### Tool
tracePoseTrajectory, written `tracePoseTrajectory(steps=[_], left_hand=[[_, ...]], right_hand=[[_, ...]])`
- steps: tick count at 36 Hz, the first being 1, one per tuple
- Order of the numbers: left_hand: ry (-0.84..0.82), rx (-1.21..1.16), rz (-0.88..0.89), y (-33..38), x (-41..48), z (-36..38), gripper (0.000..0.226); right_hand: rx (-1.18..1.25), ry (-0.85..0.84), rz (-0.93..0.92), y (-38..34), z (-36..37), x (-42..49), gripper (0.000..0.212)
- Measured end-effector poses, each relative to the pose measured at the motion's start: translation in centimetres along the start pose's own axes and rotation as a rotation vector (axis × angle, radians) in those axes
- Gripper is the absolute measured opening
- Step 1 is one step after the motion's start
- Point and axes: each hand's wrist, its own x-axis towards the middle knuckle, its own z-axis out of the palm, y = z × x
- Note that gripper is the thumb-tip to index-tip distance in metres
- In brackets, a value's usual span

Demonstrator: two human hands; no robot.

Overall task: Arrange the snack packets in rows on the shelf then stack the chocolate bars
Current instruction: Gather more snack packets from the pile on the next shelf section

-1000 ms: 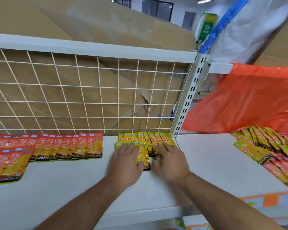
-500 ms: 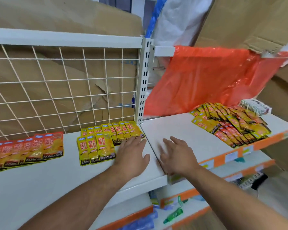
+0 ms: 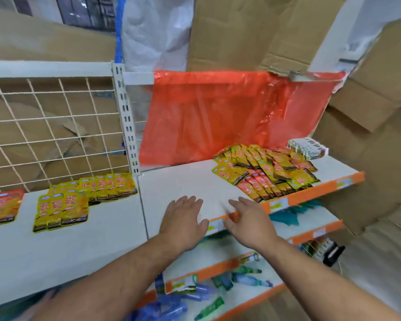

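White shelf [image 3: 183, 181] holds overlapping, glossy yellow and red snack packets [image 3: 264, 172].

Head view — down onto shelf [image 3: 190, 181]

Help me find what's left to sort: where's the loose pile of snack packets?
Head view: the loose pile of snack packets lies at the right end of the shelf, before the orange plastic sheet, beside a white box.
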Motion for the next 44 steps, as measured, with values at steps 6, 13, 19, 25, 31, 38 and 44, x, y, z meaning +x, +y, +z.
tracePoseTrajectory(steps=[6,13,19,25,31,38,44], left_hand=[[0.003,0.003,0.071,6.0,1.6,0.6,0.062],[-0.020,0.006,0.153,10.4,4.8,1.3,0.061],[-0.052,-0.012,0.218,12.8,9.4,3.1,0.064],[-0.005,-0.052,0.295,15.6,15.5,4.2,0.070],[0.001,-0.059,0.345,17.3,22.1,5.2,0.068],[0.041,-0.094,0.377,18.5,27.0,5.3,0.051],[0.004,-0.053,0.292,20.8,30.0,5.5,0.045]], right_hand=[[0.035,0.016,0.032,5.8,-2.4,-0.8,0.063],[0.093,0.040,0.095,10.3,-4.0,-0.4,0.062],[0.074,0.048,0.140,13.7,-4.7,1.3,0.062],[0.034,0.078,0.193,17.3,-6.6,5.0,0.062],[-0.013,0.124,0.239,20.4,-8.0,9.9,0.060],[-0.039,0.137,0.269,23.0,-8.9,13.9,0.051],[-0.041,0.143,0.243,26.0,-9.9,17.2,0.041]])
